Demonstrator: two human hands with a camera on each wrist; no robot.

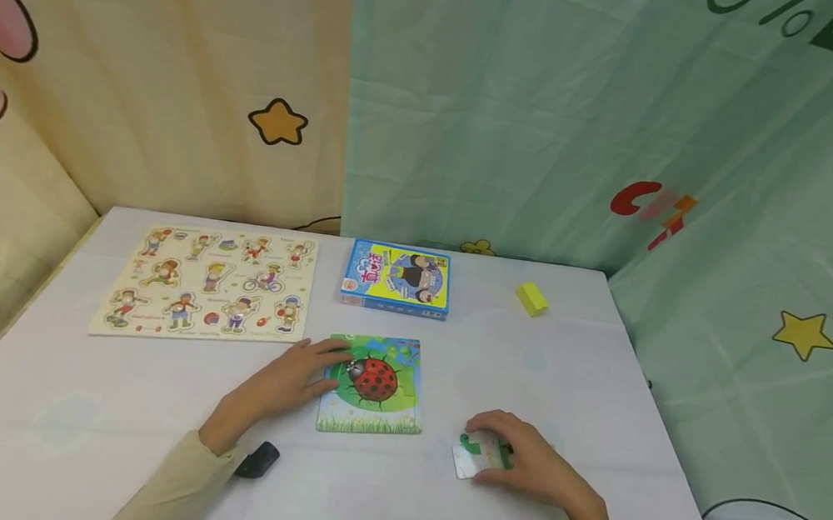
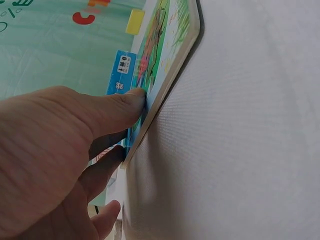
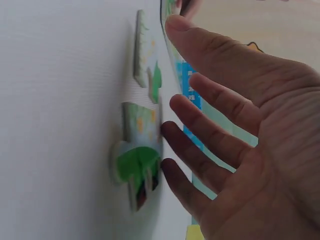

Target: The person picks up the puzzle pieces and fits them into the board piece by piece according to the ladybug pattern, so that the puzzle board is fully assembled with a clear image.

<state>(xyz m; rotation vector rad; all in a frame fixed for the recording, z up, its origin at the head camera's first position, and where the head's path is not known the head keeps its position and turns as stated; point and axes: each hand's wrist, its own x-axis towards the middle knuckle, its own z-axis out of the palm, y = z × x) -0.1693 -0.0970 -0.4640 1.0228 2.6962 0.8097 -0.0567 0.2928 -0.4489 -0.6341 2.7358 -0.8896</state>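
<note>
A square ladybug puzzle (image 1: 371, 423) lies in the middle of the table. My left hand (image 1: 290, 378) rests along its left side, fingers spread over its edge; the left wrist view shows the thumb (image 2: 131, 102) against the board. To the right, my right hand (image 1: 532, 464) hovers with loosely bent, spread fingers over small puzzle pieces. In the right wrist view, one pale piece (image 3: 144, 55) with a green corner lies on the cloth beside another piece (image 3: 140, 125) with green and dark red parts. The fingers stand just off them, nothing gripped.
A peg board with children figures (image 1: 222, 283) lies at the back left. Beside it is a blue and yellow box (image 1: 399, 279). A yellow block (image 1: 532, 299) sits at the back right. Printed curtains (image 1: 476, 115) hang behind the white-covered table (image 1: 334, 495).
</note>
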